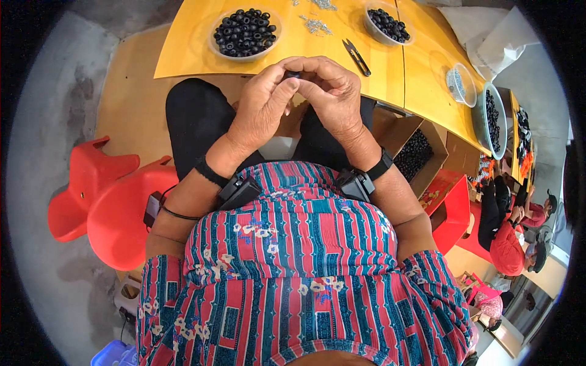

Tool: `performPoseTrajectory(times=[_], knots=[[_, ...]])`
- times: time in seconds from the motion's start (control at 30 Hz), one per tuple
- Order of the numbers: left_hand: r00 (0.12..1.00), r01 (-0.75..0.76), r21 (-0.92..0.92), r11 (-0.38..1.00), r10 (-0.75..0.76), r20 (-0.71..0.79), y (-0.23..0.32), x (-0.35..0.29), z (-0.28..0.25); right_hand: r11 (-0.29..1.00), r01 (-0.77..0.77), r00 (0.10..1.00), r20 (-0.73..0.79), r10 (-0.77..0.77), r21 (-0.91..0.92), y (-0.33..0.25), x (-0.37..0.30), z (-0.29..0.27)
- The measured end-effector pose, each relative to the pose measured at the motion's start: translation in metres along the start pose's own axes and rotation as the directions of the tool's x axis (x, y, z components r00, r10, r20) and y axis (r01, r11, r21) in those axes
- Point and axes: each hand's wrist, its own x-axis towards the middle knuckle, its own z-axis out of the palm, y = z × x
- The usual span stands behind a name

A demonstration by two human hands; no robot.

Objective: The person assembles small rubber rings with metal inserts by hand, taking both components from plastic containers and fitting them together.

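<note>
Over my lap, close to the table's near edge, my left hand (264, 100) and my right hand (334, 91) meet with fingers and thumbs pinched together. Between the fingertips shows a small black round piece (293, 74), mostly covered by them. Just beyond the left hand, a clear bowl (245, 58) is heaped with black round pieces that have holes in them (243, 30). Black-handled thread snips (356, 57) lie on the yellow table (384, 79), right of my right hand. Small silvery metal parts (317, 25) are scattered farther back.
On the right stand a second bowl of black pieces (388, 27), a clear tub of small parts (460, 84) and a larger basin (493, 119). A cardboard box of black pieces (415, 152) sits beside my right arm. Red chairs (131, 207) stand left; other people (510, 247) sit far right.
</note>
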Motion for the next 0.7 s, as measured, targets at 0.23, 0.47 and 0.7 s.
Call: performPoseTrajectory(times=[0.23, 0.47, 0.7], knots=[[0.993, 0.041, 0.010, 0.999, -0.039, -0.112, 0.016, -0.011, 0.005, 1.000, -0.009, 0.999, -0.051, 0.010, 0.015, -0.009, -0.007, 0.012], [0.980, 0.069, -0.066, 0.995, -0.080, -0.180, 0.017, -0.009, 0.010, 0.981, -0.110, 0.989, -0.081, 0.124, 0.161, -0.014, -0.004, 0.016], [0.979, 0.083, -0.063, 0.994, -0.094, -0.179, 0.004, -0.001, 0.012, 0.971, -0.154, 0.980, -0.097, 0.174, 0.184, 0.005, -0.001, 0.010]])
